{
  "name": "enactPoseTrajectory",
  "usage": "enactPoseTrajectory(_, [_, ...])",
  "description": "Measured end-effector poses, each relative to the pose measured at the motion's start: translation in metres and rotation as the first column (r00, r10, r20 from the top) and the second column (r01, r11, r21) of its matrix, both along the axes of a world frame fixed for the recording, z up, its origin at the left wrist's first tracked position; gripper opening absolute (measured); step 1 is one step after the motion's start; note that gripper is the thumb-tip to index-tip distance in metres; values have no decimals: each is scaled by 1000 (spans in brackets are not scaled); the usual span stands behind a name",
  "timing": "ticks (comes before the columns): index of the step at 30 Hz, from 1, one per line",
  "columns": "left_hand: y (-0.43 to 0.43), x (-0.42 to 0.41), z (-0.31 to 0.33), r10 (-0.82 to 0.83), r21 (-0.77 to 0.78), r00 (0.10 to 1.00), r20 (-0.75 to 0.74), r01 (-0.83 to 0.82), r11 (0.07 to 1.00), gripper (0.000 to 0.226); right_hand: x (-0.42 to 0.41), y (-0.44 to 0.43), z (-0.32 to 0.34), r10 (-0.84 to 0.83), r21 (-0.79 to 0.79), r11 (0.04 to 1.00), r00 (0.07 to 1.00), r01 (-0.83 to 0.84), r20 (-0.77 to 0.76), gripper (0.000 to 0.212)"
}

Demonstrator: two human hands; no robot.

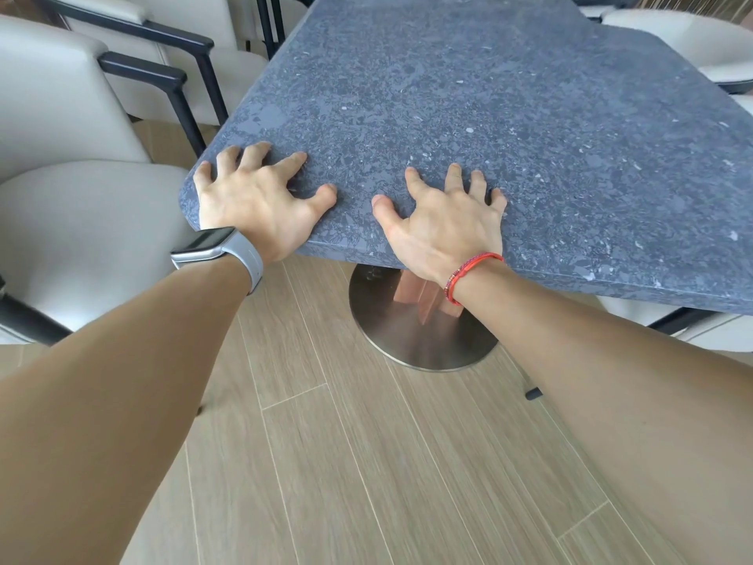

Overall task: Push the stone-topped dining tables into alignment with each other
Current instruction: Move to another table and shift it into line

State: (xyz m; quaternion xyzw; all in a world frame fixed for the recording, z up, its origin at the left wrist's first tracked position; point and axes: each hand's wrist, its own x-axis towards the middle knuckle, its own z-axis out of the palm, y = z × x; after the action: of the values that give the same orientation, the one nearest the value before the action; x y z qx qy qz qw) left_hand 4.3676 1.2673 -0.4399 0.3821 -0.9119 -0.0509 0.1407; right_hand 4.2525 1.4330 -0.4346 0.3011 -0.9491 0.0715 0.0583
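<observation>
A dark grey speckled stone table top point(489, 116) fills the middle of the view, with its near edge toward me. My left hand point(256, 197) presses on its near left corner, fingers spread and arched. My right hand point(448, 222) presses on the top at the near edge, fingers spread, palm over the rim. A second stone top point(448, 6) adjoins the far end. Its right edge sits further left than the near table's far right corner, so a step shows there. The seam between the two is hard to make out.
The near table stands on a round metal base point(407, 336) with a reddish column point(415, 295) on a wood-plank floor. Cream chairs with black frames stand close on the left point(81, 205), behind it point(171, 46), and on the right point(692, 38).
</observation>
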Motion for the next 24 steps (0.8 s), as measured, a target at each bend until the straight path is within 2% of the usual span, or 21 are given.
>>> enactPoseTrajectory(7, [-1, 1, -3, 12, 3, 1000, -20, -12, 1000, 75, 2, 0, -1, 11, 12, 1000, 1000, -11, 1, 77])
enactPoseTrajectory(17, [3, 3, 4, 11, 43, 999, 44, -13, 999, 82, 2, 3, 5, 38, 33, 999, 997, -41, 67, 79])
enactPoseTrajectory(24, [2, 2, 1, 7, 34, 1000, 15, -8, 999, 81, 2, 3, 4, 26, 25, 999, 997, -28, 71, 81])
